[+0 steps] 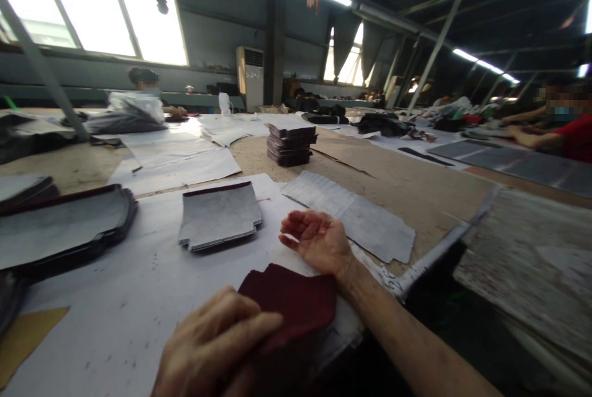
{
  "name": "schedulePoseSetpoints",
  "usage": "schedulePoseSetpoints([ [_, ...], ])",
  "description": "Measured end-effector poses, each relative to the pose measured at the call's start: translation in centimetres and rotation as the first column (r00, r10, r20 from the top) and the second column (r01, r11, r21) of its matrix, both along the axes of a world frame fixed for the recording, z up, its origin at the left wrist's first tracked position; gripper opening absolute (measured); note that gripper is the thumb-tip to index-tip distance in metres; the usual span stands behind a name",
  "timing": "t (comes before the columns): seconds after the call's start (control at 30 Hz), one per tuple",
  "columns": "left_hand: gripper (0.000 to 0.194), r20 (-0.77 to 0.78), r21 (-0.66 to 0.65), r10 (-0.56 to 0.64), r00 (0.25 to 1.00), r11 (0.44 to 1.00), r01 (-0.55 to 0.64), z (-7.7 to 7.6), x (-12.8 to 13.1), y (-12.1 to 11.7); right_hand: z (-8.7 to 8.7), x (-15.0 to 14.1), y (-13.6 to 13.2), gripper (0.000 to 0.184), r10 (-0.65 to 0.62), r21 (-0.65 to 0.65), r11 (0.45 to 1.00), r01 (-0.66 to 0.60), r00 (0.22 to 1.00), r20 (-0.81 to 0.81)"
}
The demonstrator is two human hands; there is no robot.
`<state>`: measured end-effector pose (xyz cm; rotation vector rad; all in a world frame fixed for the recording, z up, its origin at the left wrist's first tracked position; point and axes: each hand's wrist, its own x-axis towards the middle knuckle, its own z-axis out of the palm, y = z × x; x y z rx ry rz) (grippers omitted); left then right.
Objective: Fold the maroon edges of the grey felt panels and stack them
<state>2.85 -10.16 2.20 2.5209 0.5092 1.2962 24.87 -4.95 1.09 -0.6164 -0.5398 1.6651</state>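
Note:
My left hand grips a dark red leather-like piece by its left side, thumb on top, at the table's near edge. Just beyond that piece, my right hand is turned palm up with its fingers loosely curled and nothing in them. A small stack of grey-backed cut pieces with a dark red upper edge lies ahead of my left hand. Behind my right hand rests a long grey panel with notched corners.
A tall stack of dark red pieces stands farther back. Larger grey-backed pieces are piled at left, near a tan sheet. Other people sit beyond: one with dark hair, another in a red sleeve. A slanted pole rises at left.

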Motion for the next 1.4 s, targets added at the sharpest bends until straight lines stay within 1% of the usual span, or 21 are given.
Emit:
schedulePoseSetpoints([
  [0.03, 0.017, 0.098, -0.137, 0.100, 0.990, 0.987, -0.087, 0.2, -0.3, 0.3, 0.3, -0.1, -0.2, 0.034, 0.044, -0.002, 0.999, -0.044, 0.999, 0.009],
  [0.07, 0.013, 0.176, -0.296, 0.228, 0.958, 0.940, -0.169, 0.3, -0.5, 0.8, 0.6, -0.1, -0.4, 0.044, 0.078, 0.002, 0.997, -0.079, 0.997, 0.016],
  [0.1, 0.010, 0.231, -0.455, 0.354, 0.906, 0.863, -0.221, 0.5, -0.8, 1.3, 0.8, -0.2, -0.5, 0.054, 0.099, 0.013, 0.995, -0.099, 0.994, 0.040],
  [0.13, 0.012, 0.255, -0.603, 0.463, 0.849, 0.763, -0.235, 0.5, -1.0, 1.8, 0.9, -0.3, -0.7, 0.061, 0.103, 0.030, 0.994, -0.107, 0.989, 0.106],
  [0.17, 0.018, 0.265, -0.722, 0.547, 0.794, 0.658, -0.213, 0.6, -1.2, 2.4, 0.9, -0.5, -0.8, 0.067, 0.098, 0.049, 0.993, -0.110, 0.974, 0.206],
  [0.2, 0.025, 0.267, -0.808, 0.606, 0.749, 0.564, -0.168, 0.6, -1.3, 3.0, 0.9, -0.8, -1.0, 0.070, 0.089, 0.066, 0.991, -0.117, 0.942, 0.323],
  [0.23, 0.029, 0.267, -0.865, 0.646, 0.715, 0.487, -0.117, 0.6, -1.4, 3.6, 0.8, -1.1, -1.2, 0.069, 0.082, 0.076, 0.989, -0.128, 0.895, 0.438],
  [0.27, 0.033, 0.267, -0.898, 0.671, 0.692, 0.433, -0.073, 0.5, -1.5, 4.1, 0.7, -1.5, -1.4, 0.065, 0.080, 0.074, 0.987, -0.140, 0.842, 0.533],
  [0.3, 0.034, 0.266, -0.917, 0.686, 0.678, 0.398, -0.042, 0.4, -1.6, 4.6, 0.5, -2.0, -1.5, 0.057, 0.082, 0.062, 0.987, -0.146, 0.800, 0.594],
  [0.33, 0.036, 0.263, -0.927, 0.696, 0.668, 0.375, -0.026, 0.2, -1.7, 5.0, 0.4, -2.4, -1.7, 0.049, 0.080, 0.050, 0.988, -0.144, 0.772, 0.631],
  [0.4, 0.037, 0.254, -0.934, 0.704, 0.663, 0.357, -0.021, -0.1, -1.9, 5.8, 0.3, -3.3, -1.6, 0.038, 0.047, 0.047, 0.993, -0.107, 0.731, 0.680],
  [0.5, 0.037, 0.233, -0.930, 0.700, 0.675, 0.363, -0.054, -0.5, -2.4, 6.8, 0.6, -3.9, -0.5, 0.036, -0.042, 0.083, 0.996, -0.030, 0.669, 0.742],
  [0.6, 0.032, 0.188, -0.920, 0.696, 0.693, 0.372, -0.124, -0.7, -2.9, 8.0, 1.3, -4.2, 2.1, 0.035, -0.108, 0.120, 0.993, 0.019, 0.593, 0.798],
  [0.67, 0.028, 0.141, -0.904, 0.709, 0.691, 0.376, -0.202, -0.8, -3.2, 9.1, 1.7, -4.4, 4.4, 0.030, -0.132, 0.134, 0.990, 0.034, 0.527, 0.840],
  [0.77, 0.024, 0.045, -0.852, 0.748, 0.662, 0.375, -0.365, -0.7, -3.6, 11.2, 1.8, -4.7, 7.7, 0.025, -0.156, 0.144, 0.988, 0.058, 0.383, 0.911],
  [0.83, 0.022, -0.027, -0.801, 0.770, 0.637, 0.365, -0.475, -0.8, -3.9, 12.5, 1.4, -4.9, 9.4, 0.025, -0.167, 0.150, 0.985, 0.083, 0.256, 0.952],
  [0.9, 0.020, -0.098, -0.751, 0.783, 0.614, 0.347, -0.562, -1.1, -4.2, 13.5, 0.7, -5.1, 10.3, 0.026, -0.176, 0.163, 0.981, 0.110, 0.123, 0.977],
  [1.03, 0.021, -0.218, -0.680, 0.788, 0.576, 0.301, -0.669, -2.0, -4.5, 14.6, -0.5, -5.4, 10.7, 0.024, -0.198, 0.211, 0.969, 0.132, -0.100, 0.975],
  [1.13, 0.024, -0.282, -0.640, 0.780, 0.558, 0.280, -0.715, -2.4, -4.6, 14.9, -0.8, -5.6, 10.6, 0.025, -0.210, 0.241, 0.962, 0.126, -0.220, 0.953],
  [1.27, 0.027, -0.346, -0.585, 0.770, 0.536, 0.270, -0.765, -2.3, -4.5, 15.1, -0.7, -5.8, 10.6, 0.025, -0.211, 0.265, 0.956, 0.125, -0.331, 0.920],
  [1.4, 0.034, -0.405, -0.511, 0.772, 0.490, 0.254, -0.822, -2.1, -4.3, 15.3, -0.6, -6.0, 10.6, 0.025, -0.215, 0.286, 0.950, 0.126, -0.398, 0.892],
])
